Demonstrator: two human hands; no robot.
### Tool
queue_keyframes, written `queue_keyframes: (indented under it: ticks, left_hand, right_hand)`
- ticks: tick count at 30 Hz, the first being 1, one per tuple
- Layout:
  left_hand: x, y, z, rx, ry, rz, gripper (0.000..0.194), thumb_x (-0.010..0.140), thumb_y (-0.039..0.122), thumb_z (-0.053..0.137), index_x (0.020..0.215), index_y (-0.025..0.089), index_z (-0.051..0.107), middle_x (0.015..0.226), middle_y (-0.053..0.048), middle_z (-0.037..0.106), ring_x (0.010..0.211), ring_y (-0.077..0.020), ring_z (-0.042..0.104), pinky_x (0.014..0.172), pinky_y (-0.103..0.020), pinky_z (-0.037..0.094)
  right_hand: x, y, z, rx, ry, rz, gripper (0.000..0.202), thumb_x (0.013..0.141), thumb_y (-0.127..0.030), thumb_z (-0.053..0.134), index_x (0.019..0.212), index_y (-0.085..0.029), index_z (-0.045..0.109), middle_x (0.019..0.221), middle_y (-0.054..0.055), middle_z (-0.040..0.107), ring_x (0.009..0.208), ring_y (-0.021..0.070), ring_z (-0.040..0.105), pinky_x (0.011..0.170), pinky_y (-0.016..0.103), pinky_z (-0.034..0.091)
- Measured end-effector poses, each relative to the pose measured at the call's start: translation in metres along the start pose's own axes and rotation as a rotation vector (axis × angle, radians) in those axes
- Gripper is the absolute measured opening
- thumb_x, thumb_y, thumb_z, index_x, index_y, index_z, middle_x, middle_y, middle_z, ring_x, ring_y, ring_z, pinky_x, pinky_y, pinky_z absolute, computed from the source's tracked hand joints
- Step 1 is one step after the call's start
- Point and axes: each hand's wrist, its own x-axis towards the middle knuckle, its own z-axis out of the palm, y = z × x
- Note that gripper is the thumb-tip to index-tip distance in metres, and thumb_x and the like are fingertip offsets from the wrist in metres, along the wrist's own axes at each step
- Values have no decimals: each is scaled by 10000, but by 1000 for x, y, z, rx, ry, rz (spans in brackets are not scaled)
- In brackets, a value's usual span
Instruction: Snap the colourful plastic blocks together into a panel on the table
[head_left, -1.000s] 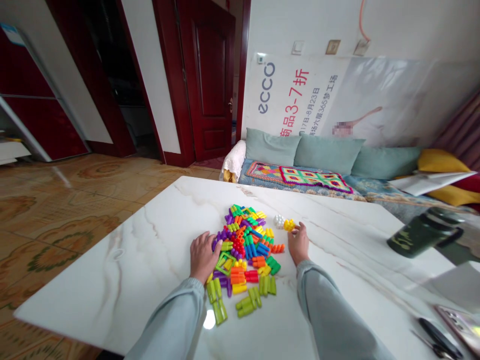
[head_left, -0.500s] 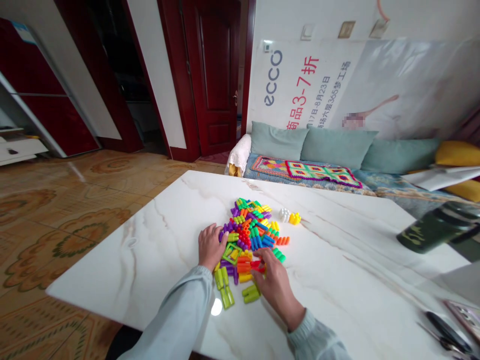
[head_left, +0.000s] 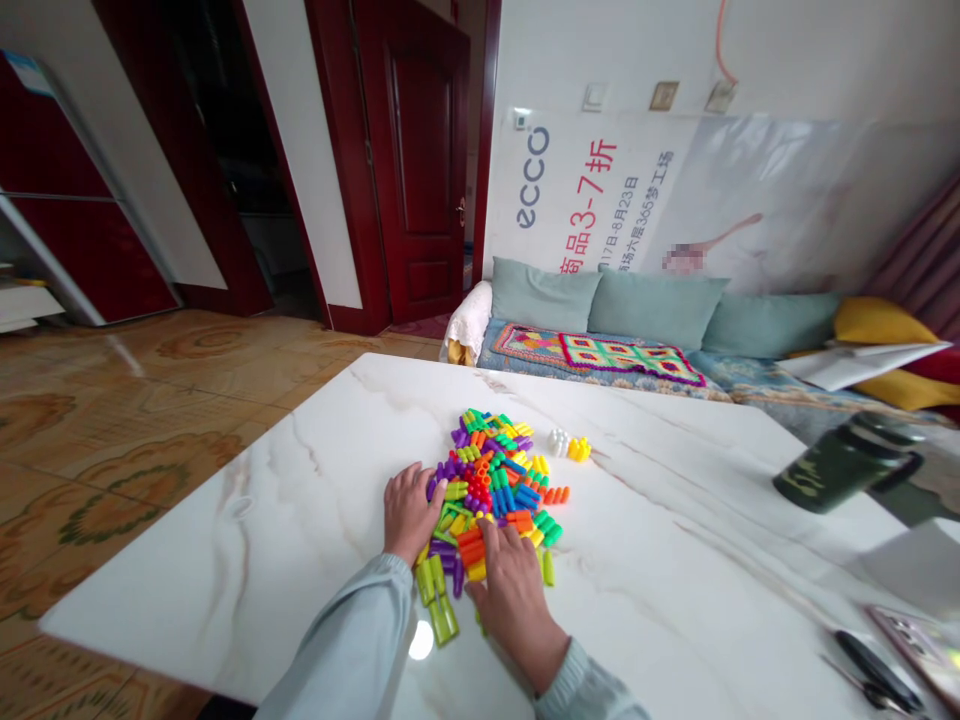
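A pile of colourful plastic building blocks, tube-shaped and joined in small groups, lies on the white marble-look table. My left hand rests at the pile's left edge, fingers apart, its thumb by a lime-green block. Over the near part of the pile is my right hand, palm down with thumb spread, beside orange blocks. It covers part of the pile, so what lies under its fingers is hidden. A long lime-green block lies nearest me, between the forearms.
A white block and a yellow block sit right of the pile. Farther right stands a dark green flask. Scissors and a phone lie at the near right. Behind the table is a sofa with cushions.
My right hand has moved from a red block at the pile's right side to the near part, its fingers flatter. My left hand stays at the left edge. The view has shifted slightly.
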Motion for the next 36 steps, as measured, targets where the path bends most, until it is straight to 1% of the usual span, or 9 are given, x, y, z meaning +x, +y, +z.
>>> queue_keyframes:
  ticks: [4, 9, 13, 15, 18, 21, 25, 31, 36]
  left_hand:
    - [1, 0, -1, -6, -7, -2, 332, 933, 399, 470, 1144, 225, 656, 1295, -94, 602, 1210, -263, 513, 1080, -439, 343]
    - [1, 0, 0, -6, -5, -5, 332, 934, 404, 469, 1140, 226, 659, 1288, -91, 605, 1210, -262, 509, 1081, -439, 338]
    - [0, 0, 0, -4, -5, -5, 332, 934, 404, 473, 1146, 226, 655, 1297, -90, 599, 1213, -262, 504, 1081, -437, 337]
    - [0, 1, -1, -3, -11, -9, 333, 934, 405, 473, 1150, 227, 654, 1297, -87, 599, 1214, -261, 503, 1083, -436, 337]
    - [0, 2, -3, -3, -22, -16, 337, 936, 406, 471, 1152, 223, 655, 1302, -88, 594, 1217, -261, 501, 1084, -433, 337]
    - [0, 3, -4, -1, -29, -16, 337, 935, 403, 474, 1153, 220, 654, 1297, -90, 594, 1211, -263, 504, 1077, -429, 347]
    - [1, 1, -2, 3, -26, -13, 335, 935, 402, 473, 1149, 219, 654, 1296, -90, 595, 1204, -267, 509, 1073, -439, 348]
    - [1, -1, 1, 0, -16, -5, 330, 930, 409, 479, 1142, 228, 657, 1294, -91, 599, 1211, -265, 511, 1068, -437, 353]
    - [1, -2, 1, -10, -18, -4, 335, 932, 410, 471, 1150, 230, 653, 1304, -91, 595, 1212, -262, 512, 1072, -436, 348]
  right_hand:
    - [2, 7, 1, 18, 76, -74, 655, 725, -179, 691, 1348, -106, 499, 1211, 162, 648, 1139, 324, 568, 1009, 464, 407]
    - [6, 21, -2, 130, 149, -76, 528, 760, -203, 666, 1271, -178, 535, 950, 76, 714, 907, 246, 650, 843, 365, 488]
    - [18, 36, -10, 244, 214, -89, 248, 804, -257, 652, 1046, -203, 658, 976, 74, 704, 921, 232, 652, 804, 330, 491]
    - [35, 47, -19, 305, 283, -71, 139, 867, -260, 579, 925, -196, 688, 950, 66, 696, 882, 203, 655, 777, 302, 495]
    - [74, 69, -34, 192, 309, 48, 217, 880, -172, 518, 985, -196, 706, 981, 60, 688, 880, 179, 653, 771, 277, 494]
    - [114, 92, -41, 50, 208, 93, 371, 800, -36, 531, 1045, -233, 730, 1031, 62, 681, 920, 183, 649, 763, 267, 487]
    - [143, 107, -38, 1, 119, 35, 390, 734, -9, 618, 989, -263, 766, 945, 50, 680, 916, 190, 645, 760, 254, 472]
    - [145, 109, -37, -16, 123, -31, 252, 757, -51, 651, 911, -226, 746, 1002, 74, 659, 993, 212, 610, 828, 290, 447]
    - [130, 114, -45, 52, 217, -4, 236, 855, -127, 539, 1061, -183, 640, 1068, 87, 677, 992, 196, 624, 855, 304, 448]
